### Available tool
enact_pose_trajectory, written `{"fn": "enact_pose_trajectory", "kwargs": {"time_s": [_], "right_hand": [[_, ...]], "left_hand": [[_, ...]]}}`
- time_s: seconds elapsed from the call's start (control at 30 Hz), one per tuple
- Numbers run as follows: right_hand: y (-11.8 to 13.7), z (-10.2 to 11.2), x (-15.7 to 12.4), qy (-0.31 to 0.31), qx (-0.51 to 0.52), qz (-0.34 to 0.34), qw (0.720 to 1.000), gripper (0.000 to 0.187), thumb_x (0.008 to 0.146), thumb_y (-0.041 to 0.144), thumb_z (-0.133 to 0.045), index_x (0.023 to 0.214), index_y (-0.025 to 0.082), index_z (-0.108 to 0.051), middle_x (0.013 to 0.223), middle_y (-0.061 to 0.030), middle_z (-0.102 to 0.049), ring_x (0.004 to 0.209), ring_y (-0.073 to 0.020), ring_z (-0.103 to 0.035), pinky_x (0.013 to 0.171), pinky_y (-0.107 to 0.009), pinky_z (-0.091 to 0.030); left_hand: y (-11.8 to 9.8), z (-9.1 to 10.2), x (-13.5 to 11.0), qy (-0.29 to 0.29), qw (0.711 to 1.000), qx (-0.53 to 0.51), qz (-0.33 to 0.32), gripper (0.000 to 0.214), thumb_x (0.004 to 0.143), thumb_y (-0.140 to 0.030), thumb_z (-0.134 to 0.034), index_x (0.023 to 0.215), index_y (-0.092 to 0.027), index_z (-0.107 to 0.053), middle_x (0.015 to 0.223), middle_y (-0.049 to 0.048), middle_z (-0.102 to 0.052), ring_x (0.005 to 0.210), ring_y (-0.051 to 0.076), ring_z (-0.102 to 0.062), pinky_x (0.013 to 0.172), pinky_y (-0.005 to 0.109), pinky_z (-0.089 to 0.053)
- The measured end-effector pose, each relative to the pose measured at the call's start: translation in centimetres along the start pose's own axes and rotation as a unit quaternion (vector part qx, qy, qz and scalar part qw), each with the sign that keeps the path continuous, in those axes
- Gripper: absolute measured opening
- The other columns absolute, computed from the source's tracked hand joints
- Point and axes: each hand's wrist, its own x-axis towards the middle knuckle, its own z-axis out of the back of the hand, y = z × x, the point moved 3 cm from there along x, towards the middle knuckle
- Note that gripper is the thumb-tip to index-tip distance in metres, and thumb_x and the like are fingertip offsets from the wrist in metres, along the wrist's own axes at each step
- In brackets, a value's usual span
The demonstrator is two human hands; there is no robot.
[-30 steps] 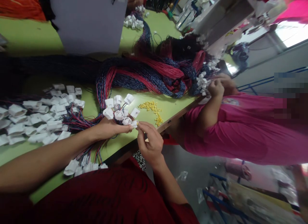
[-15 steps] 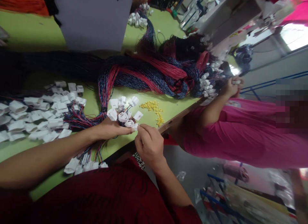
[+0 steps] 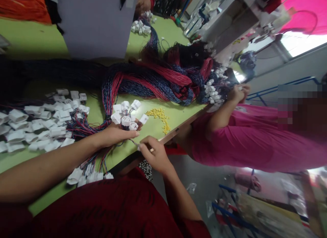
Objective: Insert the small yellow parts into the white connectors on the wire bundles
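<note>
My left hand (image 3: pixel 119 133) is closed around a bunch of white plastic connectors (image 3: pixel 126 121), their sockets facing up and their twisted wires running beneath the palm. Lower and to the right, my right hand (image 3: pixel 154 152) pinches a white connector (image 3: pixel 139 147), mostly hidden by the fingers. A thin wire links it toward the left hand. Small yellow pieces (image 3: pixel 159 117) lie scattered on the green table (image 3: pixel 182 113), just beyond both hands. Left of my hands, many more white connectors (image 3: pixel 35 123) are spread out on their wires.
A thick bundle of blue, black and red wires (image 3: pixel 150 84) stretches across the table behind my hands. At the right, a person in a pink shirt (image 3: pixel 237 135) handles white connectors at the table edge (image 3: pixel 176 129). A grey panel (image 3: pixel 95 23) stands at the back.
My right hand has moved down and away from the bunch, drawing out one connector on its wire. My left hand stays closed on the bunch. The view has shifted slightly.
</note>
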Motion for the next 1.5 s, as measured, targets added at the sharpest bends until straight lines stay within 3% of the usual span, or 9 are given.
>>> {"fn": "enact_pose_trajectory", "kwargs": {"time_s": [0.1, 0.27, 0.4, 0.67, 0.87, 1.03, 1.13, 1.27, 1.5], "right_hand": [[0.3, 0.7, -0.7, 0.095, -0.027, 0.032, 0.995, 0.019, 0.083, 0.024, -0.052, 0.065, 0.019, -0.059, 0.063, 0.002, -0.058, 0.058, -0.0098, -0.053, 0.057, -0.023, -0.041], [1.3, 2.5, 0.2, -0.165, 0.03, -0.019, 0.986, 0.012, 0.081, 0.026, -0.055, 0.091, 0.02, -0.058, 0.078, -0.001, -0.062, 0.068, -0.0118, -0.056, 0.065, -0.027, -0.047], [2.0, 1.2, 1.5, -0.186, 0.073, 0.004, 0.98, 0.031, 0.08, 0.027, -0.058, 0.11, 0.021, -0.052, 0.091, -0.0032, -0.061, 0.076, -0.013, -0.057, 0.071, -0.029, -0.049], [1.8, 0.2, 1.9, -0.211, 0.018, 0.072, 0.975, 0.022, 0.082, 0.022, -0.055, 0.104, 0.022, -0.057, 0.086, -0.0032, -0.059, 0.077, -0.015, -0.054, 0.07, -0.033, -0.048], [1.2, -0.1, 0.9, -0.273, 0.052, -0.022, 0.96, 0.007, 0.081, 0.026, -0.057, 0.082, 0.019, -0.058, 0.074, 0.0001, -0.058, 0.066, -0.0117, -0.053, 0.063, -0.027, -0.047], [-1.1, -0.1, 1.4, -0.27, 0.075, -0.053, 0.958, 0.016, 0.084, 0.029, -0.051, 0.082, 0.019, -0.062, 0.07, 0.0001, -0.062, 0.063, -0.0115, -0.057, 0.065, -0.027, -0.048], [-4.5, 0.6, 2.5, -0.303, 0.045, -0.093, 0.947, 0.02, 0.085, 0.029, -0.047, 0.091, 0.018, -0.064, 0.077, -0.0022, -0.067, 0.067, -0.0132, -0.06, 0.069, -0.03, -0.049], [-7.9, 1.0, 4.9, -0.267, -0.067, -0.125, 0.953, 0.023, 0.081, 0.025, -0.049, 0.096, 0.021, -0.066, 0.097, -0.0058, -0.07, 0.086, -0.0183, -0.063, 0.081, -0.034, -0.048], [-7.5, 0.5, 6.3, -0.192, -0.171, -0.097, 0.961, 0.026, 0.079, 0.018, -0.044, 0.09, 0.022, -0.068, 0.09, -0.0052, -0.07, 0.079, -0.02, -0.063, 0.074, -0.033, -0.047]], "left_hand": [[0.0, -0.2, 0.0, 0.03, 1.0, 0.008, -0.001, 0.03, 0.065, -0.03, -0.07, 0.092, -0.019, -0.064, 0.098, 0.0063, -0.069, 0.092, 0.022, -0.062, 0.085, 0.036, -0.048], [-0.9, -0.6, -0.1, 0.084, 0.995, 0.016, -0.049, 0.038, 0.06, -0.026, -0.075, 0.097, -0.023, -0.065, 0.095, 0.0048, -0.07, 0.109, 0.025, -0.055, 0.097, 0.038, -0.041], [-0.2, -0.5, 0.1, 0.12, 0.992, -0.015, -0.03, 0.029, 0.067, -0.03, -0.068, 0.093, -0.018, -0.065, 0.091, 0.0061, -0.069, 0.102, 0.026, -0.058, 0.092, 0.04, -0.044], [0.5, 0.0, 0.8, 0.013, 0.999, -0.046, -0.008, 0.027, 0.066, -0.027, -0.068, 0.091, -0.017, -0.063, 0.097, 0.0054, -0.067, 0.089, 0.019, -0.06, 0.084, 0.034, -0.047], [-0.1, -0.4, 0.3, 0.079, 0.997, -0.026, 0.0, 0.016, 0.069, -0.027, -0.065, 0.082, -0.017, -0.062, 0.079, 0.0018, -0.064, 0.071, 0.013, -0.057, 0.066, 0.027, -0.046], [-0.2, -0.4, 0.3, 0.077, 0.997, 0.003, -0.002, 0.02, 0.073, -0.031, -0.064, 0.067, -0.017, -0.051, 0.05, -0.0046, -0.048, 0.046, 0.008, -0.043, 0.046, 0.023, -0.035], [0.5, -0.4, 0.8, 0.031, 0.996, -0.075, 0.033, 0.019, 0.072, -0.03, -0.066, 0.079, -0.017, -0.054, 0.051, -0.0054, -0.049, 0.045, 0.008, -0.044, 0.044, 0.022, -0.034], [1.0, -0.4, 1.4, -0.026, 0.979, -0.191, 0.073, 0.019, 0.065, -0.021, -0.072, 0.077, -0.014, -0.058, 0.059, -0.0029, -0.058, 0.051, 0.007, -0.053, 0.052, 0.021, -0.044], [1.1, -0.2, 1.8, -0.05, 0.959, -0.252, 0.117, 0.02, 0.065, -0.017, -0.073, 0.08, -0.014, -0.061, 0.069, 0.0011, -0.064, 0.058, 0.011, -0.061, 0.054, 0.022, -0.048]]}}
